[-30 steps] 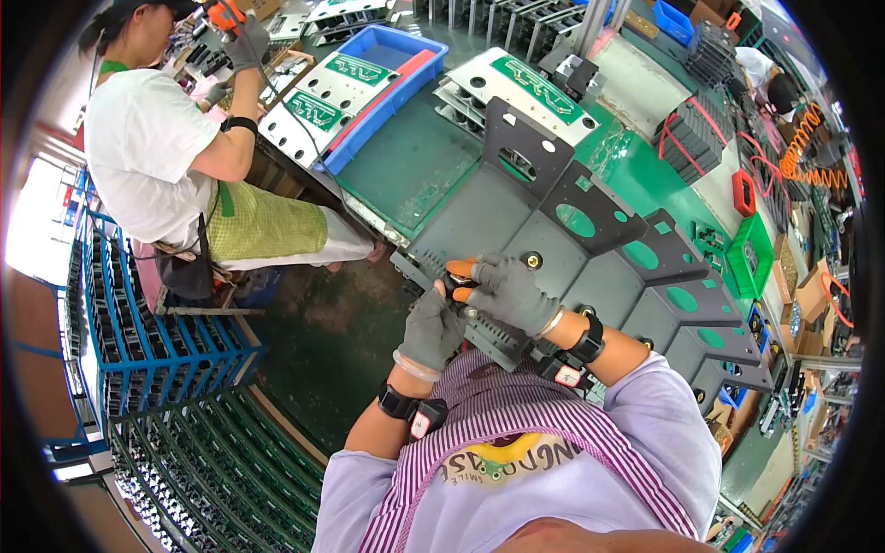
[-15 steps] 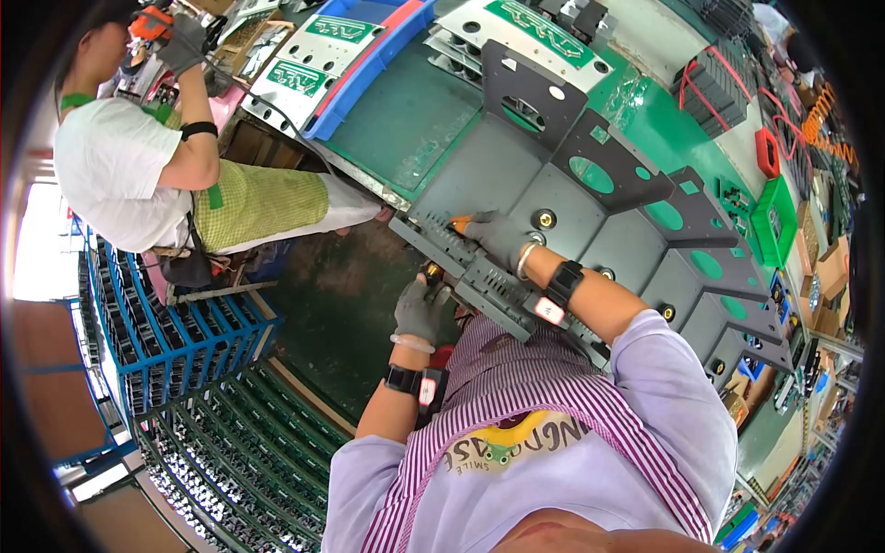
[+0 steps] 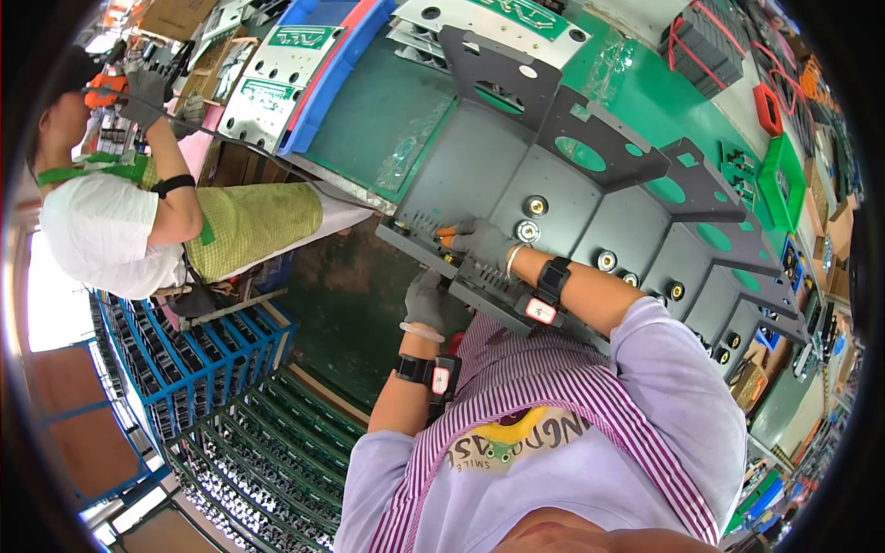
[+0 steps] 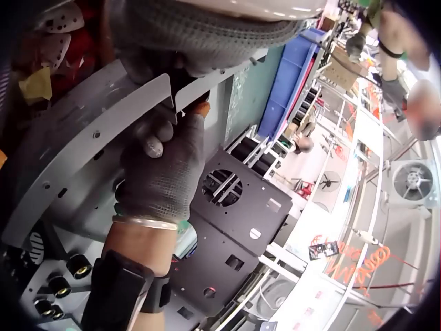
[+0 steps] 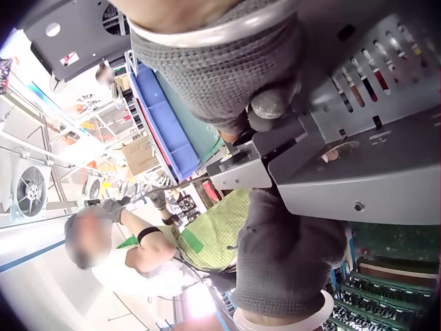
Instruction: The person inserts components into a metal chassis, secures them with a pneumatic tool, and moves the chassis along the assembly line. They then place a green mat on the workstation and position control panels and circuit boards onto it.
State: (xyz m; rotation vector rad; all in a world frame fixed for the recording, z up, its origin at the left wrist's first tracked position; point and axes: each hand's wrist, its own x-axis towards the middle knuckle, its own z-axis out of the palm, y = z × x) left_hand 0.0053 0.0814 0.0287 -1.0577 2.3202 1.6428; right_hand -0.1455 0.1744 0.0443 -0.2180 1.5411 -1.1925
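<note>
In the head view, my grey-gloved left hand (image 3: 426,302) is at the outer side of the chassis's slotted front wall (image 3: 419,241). A small black round foot with a gold ring (image 3: 449,260) shows at its fingertips, which are partly hidden by the wall. Inside the grey metal chassis (image 3: 466,175), my right hand (image 3: 484,247) lies along the same wall, its orange-tipped fingers (image 3: 446,231) pointing left. From the right wrist view, the left hand (image 5: 293,255) reaches up from under the wall's bent flange (image 5: 358,200); whether the right fingers hold anything I cannot tell.
More round gold-ringed feet (image 3: 536,205) stand in the row of chassis. White panels with green print (image 3: 269,103) lie beside a blue tray (image 3: 343,69). Another person (image 3: 111,221) works at the left, and a blue rack (image 3: 207,369) stands behind. A green bin (image 3: 784,184) sits right.
My hands were together over the wall, then parted: the left went to its outer side with the round foot, the right inside. The left has since risen against the wall. The head view has shifted.
</note>
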